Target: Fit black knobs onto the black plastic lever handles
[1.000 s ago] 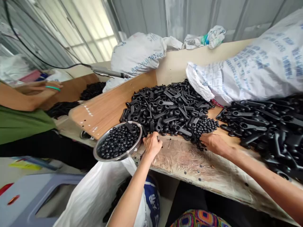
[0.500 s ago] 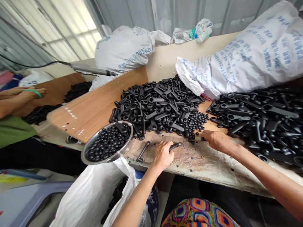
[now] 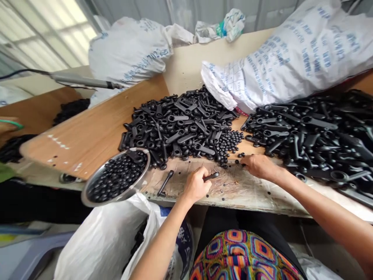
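My left hand [image 3: 197, 184] is closed round a black handle [image 3: 211, 176] over the bench's front strip. To its left another black handle [image 3: 165, 183] lies alone. Fingers pressed together, my right hand [image 3: 256, 165] is at the bench beside a few small black caps [image 3: 241, 155]; whatever it pinches is too hidden to name. Behind the hands rises a large pile of black handles [image 3: 175, 128], with small caps heaped at its right end [image 3: 229, 144]. A metal bowl [image 3: 145, 177] of round black knobs [image 3: 116, 177] stands at the left.
More black handles [image 3: 309, 132] are piled at the right under a white sack [image 3: 279, 62]. Another sack [image 3: 128, 50] stands behind a wooden board [image 3: 78, 136]. A grey tool [image 3: 84, 81] hangs at the left. An open white bag [image 3: 96, 237] is below the bowl. A person's wrist shows far left.
The camera view has shifted, so the bench appears further left. My left hand still holds the handle, and my right hand is still by the small caps. The other person's hand is mostly out of view.
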{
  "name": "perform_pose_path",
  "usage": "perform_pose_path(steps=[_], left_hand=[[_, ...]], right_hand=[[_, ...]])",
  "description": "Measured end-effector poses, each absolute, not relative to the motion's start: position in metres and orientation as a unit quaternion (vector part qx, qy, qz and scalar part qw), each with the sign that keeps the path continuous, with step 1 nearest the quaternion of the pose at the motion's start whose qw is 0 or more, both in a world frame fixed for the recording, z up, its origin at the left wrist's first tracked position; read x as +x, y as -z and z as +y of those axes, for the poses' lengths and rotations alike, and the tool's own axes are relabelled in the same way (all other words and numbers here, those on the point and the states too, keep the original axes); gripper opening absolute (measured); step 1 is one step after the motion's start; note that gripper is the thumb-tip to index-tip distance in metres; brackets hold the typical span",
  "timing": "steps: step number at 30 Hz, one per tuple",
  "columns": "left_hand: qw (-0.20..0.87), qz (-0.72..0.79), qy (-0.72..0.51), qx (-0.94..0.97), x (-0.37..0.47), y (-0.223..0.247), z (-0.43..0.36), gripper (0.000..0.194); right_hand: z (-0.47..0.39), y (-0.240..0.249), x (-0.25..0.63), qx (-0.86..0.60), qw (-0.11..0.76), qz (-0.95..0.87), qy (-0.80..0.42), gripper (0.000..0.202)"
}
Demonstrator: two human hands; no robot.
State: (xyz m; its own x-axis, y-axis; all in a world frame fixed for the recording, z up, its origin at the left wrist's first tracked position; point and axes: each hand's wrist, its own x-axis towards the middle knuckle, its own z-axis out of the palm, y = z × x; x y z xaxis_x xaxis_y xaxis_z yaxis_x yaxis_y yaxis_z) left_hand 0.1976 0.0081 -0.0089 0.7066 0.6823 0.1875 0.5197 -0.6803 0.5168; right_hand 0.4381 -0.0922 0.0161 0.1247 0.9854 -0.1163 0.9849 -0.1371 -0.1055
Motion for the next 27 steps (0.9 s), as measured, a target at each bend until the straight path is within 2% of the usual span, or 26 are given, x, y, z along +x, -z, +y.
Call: perform_pose_path(steps=[2,5,7,9,13,19,25,27], left_hand=[[0.346,0.329,-0.221,0.85,0.198,0.006,0.004,0.007],[0.585,0.298,-0.258,0.708,0.2,0.0,-0.011,0.007],[0.674,0.276,-0.244,0.641,0.203,-0.003,-0.023,0.007],[0.72,0.27,-0.222,0.599,0.207,-0.005,-0.036,0.009],[0.738,0.272,-0.226,0.575,0.213,-0.001,-0.053,0.011],[0.677,0.304,-0.284,0.606,0.217,0.008,-0.066,0.012],[0.77,0.309,-0.326,0.453,0.228,-0.007,-0.067,0.024],[0.771,0.309,-0.357,0.428,0.231,-0.011,-0.066,0.027]], right_hand=[[-0.098,-0.023,0.434,-0.75,0.081,-0.646,-0.118,0.019],[-0.114,-0.028,0.42,-0.697,0.301,-0.6,-0.252,0.02],[-0.125,-0.027,0.407,-0.618,0.453,-0.53,-0.364,0.021],[-0.134,-0.023,0.393,-0.554,0.532,-0.474,-0.431,0.023],[-0.144,-0.014,0.376,-0.507,0.578,-0.447,-0.458,0.025],[-0.149,-0.009,0.365,-0.526,0.574,-0.471,-0.415,0.018],[-0.159,-0.001,0.35,-0.539,0.588,-0.446,-0.406,0.015],[-0.162,0.003,0.343,-0.547,0.587,-0.44,-0.403,0.015]])
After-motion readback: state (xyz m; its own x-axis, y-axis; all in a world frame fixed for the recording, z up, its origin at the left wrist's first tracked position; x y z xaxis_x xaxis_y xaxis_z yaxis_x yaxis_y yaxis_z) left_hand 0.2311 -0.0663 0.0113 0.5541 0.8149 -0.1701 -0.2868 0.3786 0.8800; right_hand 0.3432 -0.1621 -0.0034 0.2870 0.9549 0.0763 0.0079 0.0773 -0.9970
